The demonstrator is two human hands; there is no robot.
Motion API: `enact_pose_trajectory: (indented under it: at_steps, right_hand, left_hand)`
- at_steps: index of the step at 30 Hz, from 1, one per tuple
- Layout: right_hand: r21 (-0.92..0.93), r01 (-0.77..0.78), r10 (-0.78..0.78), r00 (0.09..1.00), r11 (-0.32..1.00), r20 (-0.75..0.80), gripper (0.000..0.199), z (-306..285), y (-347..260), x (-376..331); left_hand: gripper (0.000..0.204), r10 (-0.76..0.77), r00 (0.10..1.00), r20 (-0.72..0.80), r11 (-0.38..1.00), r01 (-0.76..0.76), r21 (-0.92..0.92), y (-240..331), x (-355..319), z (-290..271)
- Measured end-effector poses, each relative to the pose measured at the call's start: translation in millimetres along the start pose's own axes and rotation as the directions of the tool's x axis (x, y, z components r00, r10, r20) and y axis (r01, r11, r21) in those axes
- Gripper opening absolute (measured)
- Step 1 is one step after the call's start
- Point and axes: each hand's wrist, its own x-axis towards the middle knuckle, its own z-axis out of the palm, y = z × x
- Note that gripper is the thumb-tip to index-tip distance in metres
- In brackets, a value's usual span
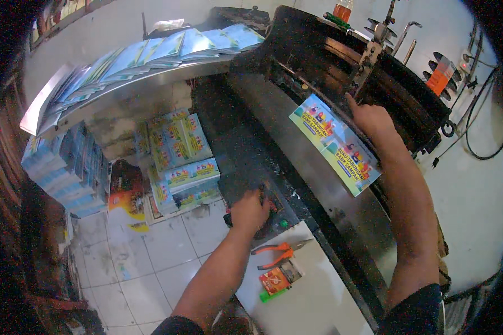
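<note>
A stack of blue and yellow printed sheets (334, 144) lies on the metal bed (274, 123) of a dark cutting machine (341, 67). My right hand (371, 118) rests at the far edge of that stack, fingers against the machine's clamp area; whether it grips the sheets I cannot tell. My left hand (250, 211) presses down on the dark front panel (246, 167) of the machine, near a green button (284, 224), fingers closed over a control there.
Orange-handled pliers (276, 254) and a small orange pack (275, 280) lie on a white surface (313, 301) near me. Printed sheets fan out along a shelf (151, 56) at left. Bundled stacks (181, 162) sit on the tiled floor (145, 262) below. Cables hang at right.
</note>
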Motion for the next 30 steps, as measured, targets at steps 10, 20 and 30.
enact_pose_trajectory:
  at_steps: [10, 20, 30]
  right_hand:
    - [-0.077, 0.019, -0.017, 1.000, 0.997, 0.026, 0.062, 1, 3, -5]
    - [-0.080, -0.036, 0.035, 0.999, 0.996, -0.009, 0.065, 11, 4, -4]
    - [-0.085, -0.043, 0.037, 0.997, 0.995, -0.067, 0.053, 9, 5, 0]
  left_hand:
    - [0.028, 0.035, 0.999, -0.024, 0.999, -0.035, 0.007, 0, 0, 0]
    - [0.031, 0.014, 1.000, 0.017, 1.000, -0.014, 0.011, 1, 1, 0]
    - [0.037, -0.019, 0.997, 0.075, 1.000, 0.017, 0.021, 7, 0, -5]
